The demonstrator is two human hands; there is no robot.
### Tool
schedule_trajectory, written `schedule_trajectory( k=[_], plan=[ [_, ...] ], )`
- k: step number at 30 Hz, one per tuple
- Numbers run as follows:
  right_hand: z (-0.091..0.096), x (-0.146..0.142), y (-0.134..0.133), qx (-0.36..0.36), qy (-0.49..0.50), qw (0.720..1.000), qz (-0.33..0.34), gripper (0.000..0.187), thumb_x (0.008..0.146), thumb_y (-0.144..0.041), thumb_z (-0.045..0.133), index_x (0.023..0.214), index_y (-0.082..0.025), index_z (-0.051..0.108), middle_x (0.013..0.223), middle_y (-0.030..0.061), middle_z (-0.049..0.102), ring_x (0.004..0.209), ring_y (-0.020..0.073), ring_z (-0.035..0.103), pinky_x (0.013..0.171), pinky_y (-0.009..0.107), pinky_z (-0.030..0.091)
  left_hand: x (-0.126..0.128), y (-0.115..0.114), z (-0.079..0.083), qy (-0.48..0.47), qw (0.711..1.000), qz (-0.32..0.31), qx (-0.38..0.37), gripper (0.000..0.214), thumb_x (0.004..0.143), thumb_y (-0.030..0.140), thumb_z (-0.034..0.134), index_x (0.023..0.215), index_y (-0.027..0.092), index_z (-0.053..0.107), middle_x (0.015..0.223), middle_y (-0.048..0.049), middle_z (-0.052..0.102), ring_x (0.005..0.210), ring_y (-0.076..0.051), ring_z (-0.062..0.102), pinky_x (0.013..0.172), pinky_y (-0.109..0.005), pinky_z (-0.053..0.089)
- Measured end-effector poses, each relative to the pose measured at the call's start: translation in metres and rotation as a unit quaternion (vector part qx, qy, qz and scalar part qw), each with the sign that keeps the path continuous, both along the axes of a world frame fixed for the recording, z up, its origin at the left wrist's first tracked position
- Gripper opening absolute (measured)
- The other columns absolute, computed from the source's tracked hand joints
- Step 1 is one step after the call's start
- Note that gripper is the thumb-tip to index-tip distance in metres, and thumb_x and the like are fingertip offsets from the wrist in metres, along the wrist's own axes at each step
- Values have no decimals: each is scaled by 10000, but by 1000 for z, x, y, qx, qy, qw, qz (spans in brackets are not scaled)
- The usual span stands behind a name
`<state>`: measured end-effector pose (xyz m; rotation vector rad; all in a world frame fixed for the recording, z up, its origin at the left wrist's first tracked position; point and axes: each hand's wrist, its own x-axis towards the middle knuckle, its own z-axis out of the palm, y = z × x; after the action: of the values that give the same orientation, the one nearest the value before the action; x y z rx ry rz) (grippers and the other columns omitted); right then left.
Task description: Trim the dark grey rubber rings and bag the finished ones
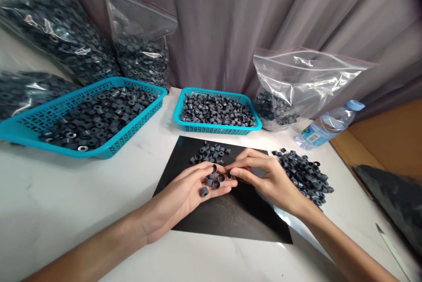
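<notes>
My left hand (187, 194) is turned palm up over the black mat (227, 220), its fingers pointing right. Several small dark grey cylindrical caps (216, 184) rest on its fingers; some show a hollow end, and one near the palm shows a small hole. My right hand (263, 176) meets the left fingertips from the right. Its thumb and index finger are pinched at another grey cap (230, 174), partly hidden by the thumb. Just beyond both hands, a small pile of caps (209, 152) lies on the mat.
A larger loose pile of caps (305, 176) lies right of my right hand. Two blue baskets (140, 119) of caps stand behind, with clear zip bags (141, 57) of parts around them. A water bottle (329, 126) stands tilted-looking at right, near a cardboard box (389, 132).
</notes>
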<state>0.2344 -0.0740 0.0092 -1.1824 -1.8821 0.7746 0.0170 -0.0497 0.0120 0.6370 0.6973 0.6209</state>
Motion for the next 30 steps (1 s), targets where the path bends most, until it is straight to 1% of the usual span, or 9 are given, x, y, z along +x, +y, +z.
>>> schedule_trajectory(
  k=[4,7,10,15,18,22,25,27,30],
  plan=[
    [2,0,-1,-5,-9,1000,2,163,963,-298,635,1022,-239,775,939,45,698,852,171,648,790,318,529,0,0,-1,0,1000,1,2,194,988,200,527,1046,102,684,1157,-124,743,1112,-283,705,1120,-408,465],
    [4,-2,-2,-2,-20,1000,9,166,959,-312,639,1034,-233,765,951,51,704,862,179,651,792,325,536,-1,1,-4,9,1000,8,0,180,981,200,540,1060,121,681,1231,-113,715,1126,-277,698,1135,-407,449],
    [5,-5,-5,3,-39,999,4,157,969,-307,623,1028,-226,744,966,52,694,869,176,641,763,309,533,-2,1,-5,12,1000,3,14,191,982,221,547,1082,132,683,1288,-106,685,1148,-273,685,1148,-405,435],
    [5,-10,-10,60,-113,992,-5,140,984,-258,589,1027,-224,717,956,50,671,897,183,614,800,331,517,-1,-1,-1,36,999,16,-5,169,980,224,556,1068,148,679,1314,-85,664,1136,-256,691,1161,-394,417],
    [5,-11,-12,81,-146,986,-5,150,986,-257,576,1049,-230,710,949,51,671,897,193,605,779,339,518,-1,-3,1,47,999,18,-12,172,982,221,555,1093,161,671,1315,-74,660,1115,-242,701,1165,-393,406],
    [2,-13,-13,97,-148,984,-12,145,986,-282,579,1039,-225,701,943,53,669,883,194,604,735,329,517,-1,-5,2,56,998,15,-12,200,966,245,590,1150,204,656,1309,-53,663,1121,-227,697,1187,-398,369],
    [-2,-14,-12,113,-149,982,-17,140,999,-253,554,992,-211,687,940,55,666,854,185,594,705,318,505,-1,-5,1,73,997,8,-11,206,963,280,602,1154,223,651,1303,-39,667,1116,-224,701,1181,-393,373],
    [-4,-15,-12,121,-155,980,-20,144,1004,-228,539,989,-206,680,941,56,664,852,184,589,701,315,498,-2,-5,0,83,997,-4,2,182,960,295,610,1124,231,658,1287,-24,676,1127,-220,697,1166,-375,390],
    [-4,-17,-12,115,-144,983,-21,139,1008,-233,540,999,-203,675,940,58,663,868,188,600,729,316,496,-3,-4,-2,92,995,-24,36,178,940,311,646,1102,237,662,1278,-6,683,1185,-218,667,1143,-341,414]
  ],
)
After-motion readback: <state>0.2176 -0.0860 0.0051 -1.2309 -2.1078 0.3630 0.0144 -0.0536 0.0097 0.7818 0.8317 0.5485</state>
